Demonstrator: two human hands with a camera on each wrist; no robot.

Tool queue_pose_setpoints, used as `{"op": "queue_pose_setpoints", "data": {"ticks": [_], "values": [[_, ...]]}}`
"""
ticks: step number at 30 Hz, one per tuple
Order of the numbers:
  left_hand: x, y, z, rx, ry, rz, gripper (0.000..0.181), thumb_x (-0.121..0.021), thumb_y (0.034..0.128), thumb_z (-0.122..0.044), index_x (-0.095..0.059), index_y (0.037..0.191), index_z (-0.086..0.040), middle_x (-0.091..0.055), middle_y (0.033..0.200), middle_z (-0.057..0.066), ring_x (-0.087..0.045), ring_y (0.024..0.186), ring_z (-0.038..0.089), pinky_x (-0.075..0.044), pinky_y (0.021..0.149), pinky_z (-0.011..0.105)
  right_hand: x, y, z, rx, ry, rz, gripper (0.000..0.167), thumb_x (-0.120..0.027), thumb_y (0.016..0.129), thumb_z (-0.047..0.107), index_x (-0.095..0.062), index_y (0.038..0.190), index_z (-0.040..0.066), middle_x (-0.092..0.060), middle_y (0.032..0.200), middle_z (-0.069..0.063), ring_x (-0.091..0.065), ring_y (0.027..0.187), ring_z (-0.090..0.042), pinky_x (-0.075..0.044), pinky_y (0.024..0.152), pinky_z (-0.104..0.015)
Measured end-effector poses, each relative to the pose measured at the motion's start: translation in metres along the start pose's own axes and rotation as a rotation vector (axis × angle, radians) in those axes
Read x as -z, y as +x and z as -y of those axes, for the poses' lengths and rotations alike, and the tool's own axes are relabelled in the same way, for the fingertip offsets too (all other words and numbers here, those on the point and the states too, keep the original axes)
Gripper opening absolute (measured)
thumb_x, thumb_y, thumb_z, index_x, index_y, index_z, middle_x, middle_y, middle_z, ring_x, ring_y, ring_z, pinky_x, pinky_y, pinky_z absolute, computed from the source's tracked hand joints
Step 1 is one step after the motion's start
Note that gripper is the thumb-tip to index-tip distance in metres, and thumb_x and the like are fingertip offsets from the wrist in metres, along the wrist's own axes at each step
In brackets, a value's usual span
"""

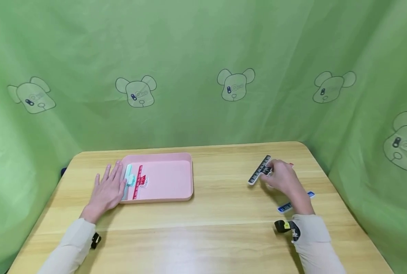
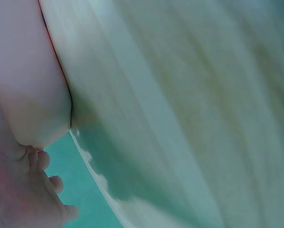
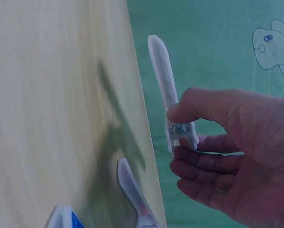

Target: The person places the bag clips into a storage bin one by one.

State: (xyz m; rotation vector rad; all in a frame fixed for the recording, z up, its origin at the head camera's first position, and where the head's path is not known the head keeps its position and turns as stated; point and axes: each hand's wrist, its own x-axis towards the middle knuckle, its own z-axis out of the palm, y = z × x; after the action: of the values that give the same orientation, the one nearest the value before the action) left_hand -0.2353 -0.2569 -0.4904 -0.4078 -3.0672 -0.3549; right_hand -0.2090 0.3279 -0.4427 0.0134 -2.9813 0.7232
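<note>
My right hand (image 1: 286, 179) pinches a black piano-key clip (image 1: 259, 172) by its handle, between thumb and fingers. In the right wrist view the clip's white back (image 3: 161, 66) shows, held above the table. My left hand (image 1: 108, 189) lies with straight fingers along the left rim of a pink tray (image 1: 174, 179). Inside that tray are a mint clip (image 1: 129, 179) and a red piano-key clip (image 1: 138, 184), side by side near the left wall. Part of the left palm (image 2: 13, 185) shows against the tray's wall in the left wrist view.
On the table (image 1: 206, 236), a blue piano-key clip (image 1: 285, 207) lies partly under my right forearm. Another clip with a red end (image 1: 291, 164) is mostly hidden behind the right hand. A green curtain (image 1: 189, 125) hangs behind the table and along its sides.
</note>
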Motion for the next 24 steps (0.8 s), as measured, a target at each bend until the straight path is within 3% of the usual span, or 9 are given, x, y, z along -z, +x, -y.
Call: {"op": "queue_pose_setpoints", "data": {"ticks": [7, 16, 21, 24], "values": [[-0.001, -0.002, 0.003, 0.005, 0.002, -0.009, 0.064, -0.026, 0.1116, -0.034, -0.008, 0.164, -0.002, -0.008, 0.170, 0.019, -0.008, 0.153, 0.050, -0.002, 0.117, 0.075, -0.002, 0.005, 0.006, 0.000, -0.005, 0.036, 0.046, -0.079, 0.085, 0.017, -0.062, 0.117, -0.012, -0.063, 0.094, -0.018, -0.052, 0.067, -0.022, -0.045, 0.053, -0.032], [0.000, -0.006, 0.000, 0.025, 0.013, 0.011, 0.064, -0.024, 0.1114, -0.035, -0.006, 0.164, -0.003, -0.006, 0.171, 0.019, -0.008, 0.153, 0.050, -0.002, 0.118, 0.073, -0.010, 0.011, 0.018, 0.103, -0.015, 0.020, 0.048, -0.080, 0.085, 0.019, -0.063, 0.119, -0.011, -0.064, 0.100, -0.020, -0.055, 0.074, -0.025, -0.047, 0.058, -0.033], [0.000, -0.009, -0.002, 0.028, 0.011, 0.010, 0.064, -0.024, 0.1114, -0.035, -0.006, 0.164, -0.003, -0.006, 0.171, 0.018, -0.008, 0.153, 0.050, -0.001, 0.118, 0.073, -0.017, 0.012, 0.022, 0.161, -0.026, 0.013, 0.050, -0.081, 0.086, 0.020, -0.062, 0.121, -0.010, -0.065, 0.112, -0.026, -0.061, 0.086, -0.033, -0.057, 0.075, -0.047], [0.000, -0.009, -0.003, 0.028, 0.017, 0.013, 0.064, -0.024, 0.1115, -0.036, -0.006, 0.164, -0.003, -0.005, 0.171, 0.017, -0.007, 0.153, 0.050, -0.001, 0.118, 0.074, -0.019, 0.013, 0.022, 0.192, -0.027, 0.012, 0.050, -0.080, 0.087, 0.020, -0.061, 0.122, -0.010, -0.064, 0.117, -0.028, -0.063, 0.097, -0.039, -0.057, 0.087, -0.054]]}}
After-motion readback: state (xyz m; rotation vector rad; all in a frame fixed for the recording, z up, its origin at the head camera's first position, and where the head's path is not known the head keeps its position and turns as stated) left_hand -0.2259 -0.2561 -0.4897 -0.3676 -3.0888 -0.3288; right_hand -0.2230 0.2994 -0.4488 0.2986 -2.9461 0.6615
